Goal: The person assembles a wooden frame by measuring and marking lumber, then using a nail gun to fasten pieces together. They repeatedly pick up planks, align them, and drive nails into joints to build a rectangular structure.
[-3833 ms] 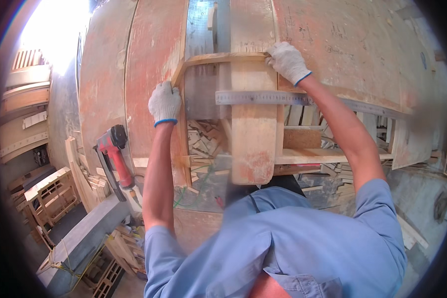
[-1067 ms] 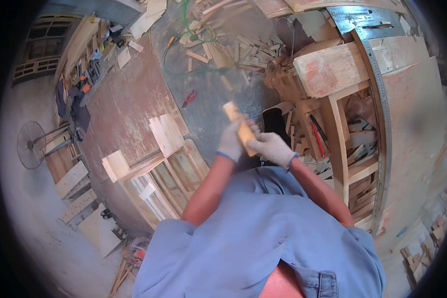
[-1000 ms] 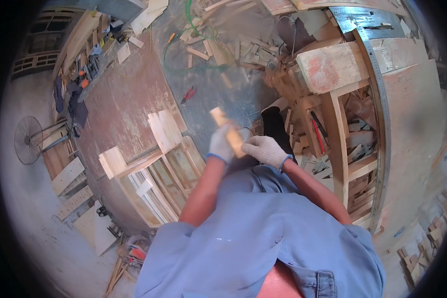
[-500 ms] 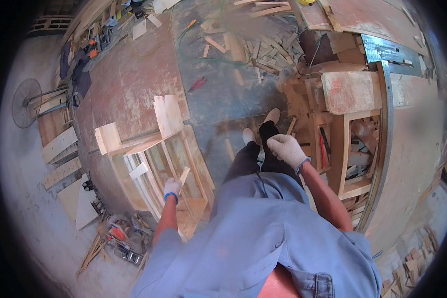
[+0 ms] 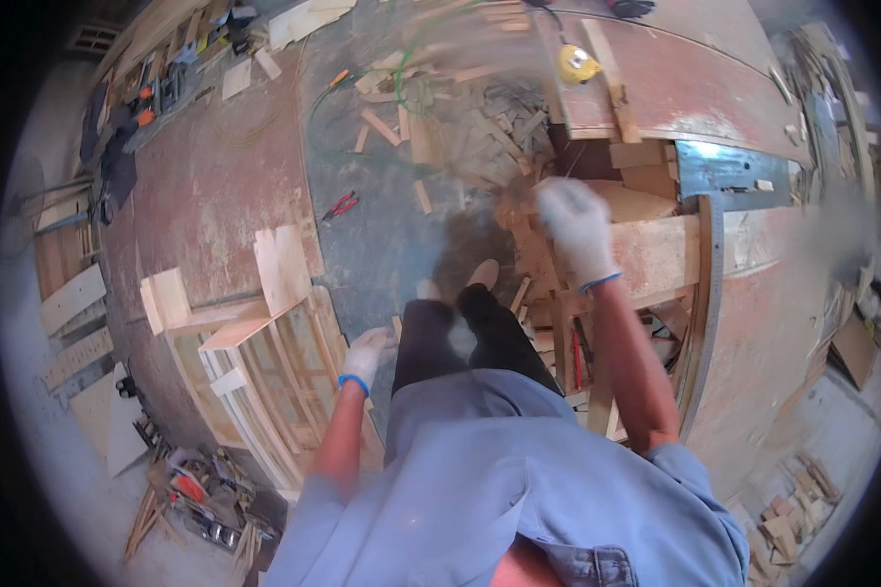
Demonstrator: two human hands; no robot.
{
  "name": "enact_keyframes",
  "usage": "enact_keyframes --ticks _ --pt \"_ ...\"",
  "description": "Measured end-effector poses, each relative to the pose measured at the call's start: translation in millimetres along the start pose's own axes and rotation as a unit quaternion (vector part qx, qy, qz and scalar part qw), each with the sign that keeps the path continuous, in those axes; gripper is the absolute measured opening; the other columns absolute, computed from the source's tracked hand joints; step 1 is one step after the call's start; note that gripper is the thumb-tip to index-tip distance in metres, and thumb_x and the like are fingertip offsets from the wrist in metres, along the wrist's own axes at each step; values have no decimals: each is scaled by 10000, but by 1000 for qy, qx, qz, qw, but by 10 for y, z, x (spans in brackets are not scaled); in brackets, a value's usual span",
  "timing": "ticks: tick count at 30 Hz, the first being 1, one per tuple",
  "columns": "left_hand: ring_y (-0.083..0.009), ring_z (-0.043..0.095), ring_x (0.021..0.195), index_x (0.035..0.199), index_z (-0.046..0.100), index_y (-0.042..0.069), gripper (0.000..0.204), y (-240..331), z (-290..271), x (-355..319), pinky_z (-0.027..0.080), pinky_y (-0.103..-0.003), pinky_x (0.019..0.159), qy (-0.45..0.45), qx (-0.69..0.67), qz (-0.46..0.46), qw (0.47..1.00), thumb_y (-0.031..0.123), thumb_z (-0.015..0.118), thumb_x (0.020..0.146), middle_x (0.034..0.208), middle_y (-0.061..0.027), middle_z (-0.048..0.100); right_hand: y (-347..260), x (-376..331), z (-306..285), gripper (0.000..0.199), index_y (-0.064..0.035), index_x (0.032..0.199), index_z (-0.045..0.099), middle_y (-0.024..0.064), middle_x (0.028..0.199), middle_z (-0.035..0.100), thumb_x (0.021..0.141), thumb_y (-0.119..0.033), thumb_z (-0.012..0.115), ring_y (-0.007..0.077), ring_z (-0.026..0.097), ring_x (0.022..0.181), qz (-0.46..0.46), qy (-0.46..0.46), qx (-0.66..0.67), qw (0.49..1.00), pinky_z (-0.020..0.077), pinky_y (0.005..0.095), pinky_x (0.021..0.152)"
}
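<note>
My left hand (image 5: 370, 354), in a whitish glove with a blue band at the wrist, hangs just right of a stack of pale wooden frames (image 5: 264, 372). Its fingers point loosely toward my trousers and nothing shows in them. In a matching glove, my right hand (image 5: 573, 230) is raised in front of the left end of a worn wooden plank (image 5: 653, 256); motion blurs its fingers, and I cannot tell whether they hold or touch anything. Below that forearm, a red-handled tool (image 5: 577, 357) stands in an open wooden compartment.
A long metal ruler (image 5: 712, 293) lies along the bench at right. Ahead sit a yellow tape measure (image 5: 578, 65) and a heap of wood offcuts (image 5: 499, 127). Red-handled pliers (image 5: 342, 204) and a green hose (image 5: 315, 112) lie on the floor. Tools and scraps (image 5: 201, 499) pile up lower left.
My right hand has risen forward toward the plank. My left hand has moved off the frames to the right, away from a short wood strip beside it. The view has shifted toward the bench.
</note>
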State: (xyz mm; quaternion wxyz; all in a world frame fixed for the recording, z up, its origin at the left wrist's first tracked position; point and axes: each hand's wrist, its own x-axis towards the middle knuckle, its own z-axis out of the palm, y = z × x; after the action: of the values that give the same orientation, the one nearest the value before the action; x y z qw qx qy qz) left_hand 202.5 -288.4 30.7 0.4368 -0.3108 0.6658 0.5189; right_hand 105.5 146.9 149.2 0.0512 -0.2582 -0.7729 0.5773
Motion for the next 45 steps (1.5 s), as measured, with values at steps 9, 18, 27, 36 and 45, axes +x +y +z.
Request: enact_keyframes --ticks 9,18,27,36,45 --pt "-169 690 771 1217 671 15 371 727 382 1472 551 -327 708 -49 76 26 996 310 573 1014 970 -99 727 521 2232 -1605 380 -18 1193 736 167 1052 769 985 -318 627 246 723 969 -52 194 -324 925 542 361 892" --pt "-416 700 925 889 738 12 330 930 926 4582 550 -503 801 18 449 237 861 276 541 920 972 -242 726 1004 2613 -2901 382 -18 1388 614 70 1225 692 1049 -166 514 163 657 1039 -66 208 -378 900 525 318 932" --pt "-478 647 1089 1109 707 -2 396 1815 1206 6356 515 -531 940 41 275 124 952 304 573 897 1134 -309 680 748 2172 -3093 405 -9 1427 586 83 1308 679 1058 -152 499 186 659 1104 -27 275 -473 837 534 318 958" --pt "-437 673 1129 1244 662 28 553 1683 1514 7037 540 -495 970 175 237 48 955 422 660 856 1225 -269 689 505 2167 -2922 412 3 1423 580 101 1328 666 1058 -171 500 210 655 1120 -11 289 -516 806 541 322 946" --pt "-430 670 1143 1089 730 -3 408 1620 1665 7178 536 -485 989 150 206 18 967 309 638 842 1169 -263 710 397 2181 -2940 421 14 1420 574 120 1349 652 1059 -189 501 234 651 1135 -9 278 -532 799 548 327 934"
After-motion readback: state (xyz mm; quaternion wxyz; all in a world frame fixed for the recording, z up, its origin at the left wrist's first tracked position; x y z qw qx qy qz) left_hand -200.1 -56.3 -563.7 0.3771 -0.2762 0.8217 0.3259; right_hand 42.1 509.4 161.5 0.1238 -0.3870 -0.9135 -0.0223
